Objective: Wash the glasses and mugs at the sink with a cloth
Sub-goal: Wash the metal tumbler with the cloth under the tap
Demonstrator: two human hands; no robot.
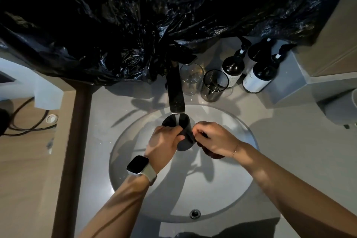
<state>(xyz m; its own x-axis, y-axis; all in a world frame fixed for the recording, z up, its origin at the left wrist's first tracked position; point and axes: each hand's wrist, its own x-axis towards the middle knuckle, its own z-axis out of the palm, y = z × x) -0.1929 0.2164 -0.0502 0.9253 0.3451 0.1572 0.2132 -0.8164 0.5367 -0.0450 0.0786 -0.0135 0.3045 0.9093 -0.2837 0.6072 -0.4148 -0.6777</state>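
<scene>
**Dark mug held under the running tap**

A dark mug (183, 137) was held over the far part of the round sink basin (135, 189), tilted with its open mouth toward the spout. A thin stream of water (177, 120) fell from the dark flat faucet (175, 91) into that mouth. The left hand (164, 141) gripped the mug from the left side, fingers curled round its wall. The right hand (212, 139) lay against the mug's right side with fingers bent and pinched on a dark cloth (210, 153), part of which hung below the palm. The left wrist carried a smartwatch (137, 164); the right wrist carried a thin bracelet (236, 148). On the counter beyond the basin, just right of the faucet, stood a clear stemmed glass (191, 78) and, touching or nearly touching it, a smoked tumbler (213, 85). Farther right stood three dark pump bottles (258, 75) with pale labels. Crumpled black plastic sheeting (135, 25) covered the far wall above the counter. Cables (29, 121) lay on the wooden surface at far left. An overflow hole (194, 213) showed on the basin's near wall.
</scene>
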